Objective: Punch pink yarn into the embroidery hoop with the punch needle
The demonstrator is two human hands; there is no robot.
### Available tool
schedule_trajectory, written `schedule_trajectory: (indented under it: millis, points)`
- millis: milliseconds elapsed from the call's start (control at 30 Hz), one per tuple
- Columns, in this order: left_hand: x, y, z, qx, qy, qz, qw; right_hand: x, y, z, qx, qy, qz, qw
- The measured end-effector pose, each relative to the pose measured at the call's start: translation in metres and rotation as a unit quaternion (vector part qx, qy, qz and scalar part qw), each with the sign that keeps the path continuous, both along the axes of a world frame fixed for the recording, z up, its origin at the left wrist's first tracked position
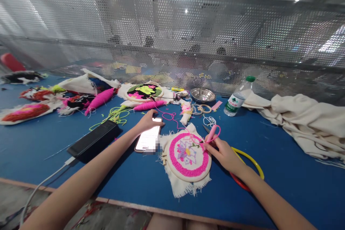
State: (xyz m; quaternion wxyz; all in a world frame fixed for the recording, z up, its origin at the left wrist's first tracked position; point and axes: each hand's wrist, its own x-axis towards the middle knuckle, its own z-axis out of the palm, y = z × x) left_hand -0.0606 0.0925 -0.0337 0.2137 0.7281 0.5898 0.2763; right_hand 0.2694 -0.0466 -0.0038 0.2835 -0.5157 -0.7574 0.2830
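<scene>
My right hand grips a pink punch needle, its tip at the right side of a round embroidery hoop. Pink yarn loops from the tool's end. The cloth in the hoop carries a thick pink ring around a purple and pink flower. My left hand reaches over the top of a lit phone lying left of the hoop, thumb and fingers spread across it. Beneath my right wrist lie scissors with yellow and red handles, partly hidden.
A black box-like device with a white cable lies left. Behind are a second hoop, pink yarn bundles, a metal bowl and a water bottle. Cream cloth is heaped right. A perforated metal screen borders the table.
</scene>
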Motion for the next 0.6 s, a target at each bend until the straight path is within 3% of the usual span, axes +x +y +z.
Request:
schedule_trajectory:
  millis: [233,600]
  points:
    - [-0.003,-0.002,0.004,-0.003,-0.027,-0.028,0.999,-0.001,0.000,0.002,0.000,0.003,0.005,1.000]
    - [-0.008,-0.010,0.017,-0.087,-0.135,-0.015,0.987,-0.001,0.000,0.002,0.003,-0.009,0.003,1.000]
